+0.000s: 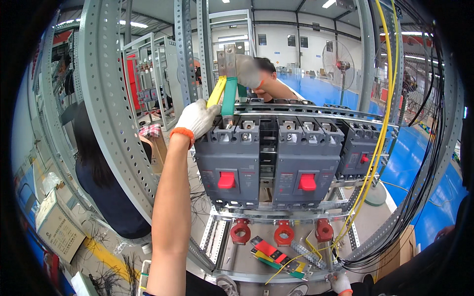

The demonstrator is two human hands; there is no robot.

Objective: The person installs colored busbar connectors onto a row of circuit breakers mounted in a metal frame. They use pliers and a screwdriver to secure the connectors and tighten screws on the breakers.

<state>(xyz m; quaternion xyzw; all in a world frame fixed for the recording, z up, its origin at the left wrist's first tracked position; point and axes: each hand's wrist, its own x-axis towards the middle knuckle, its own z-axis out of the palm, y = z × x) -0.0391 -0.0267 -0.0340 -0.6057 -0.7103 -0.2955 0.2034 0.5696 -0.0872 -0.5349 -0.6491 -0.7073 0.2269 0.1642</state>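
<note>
My left hand (198, 119), in a white glove with an orange cuff, is closed round the lower end of a yellow-sleeved busbar (216, 93). The bar slants over the top left of a large grey circuit breaker (228, 158) with a red handle. Beside it a green-sleeved busbar (228, 97) runs down to that breaker's terminals. Another person's gloved hand (249, 71) is at the bare metal upper ends of the bars. Low at the front, near the frame's bottom rail, is my gloved right hand (339, 282); its fingers are too small and partly hidden to read.
A second large breaker (307, 165) and a smaller one (359, 150) stand to the right. Below hang red ring-shaped transformers (283, 234) above loose coloured busbars (276, 256). Yellow wires (379, 148) and black cables (419, 197) drape down the right. A perforated upright (106, 98) rises at left.
</note>
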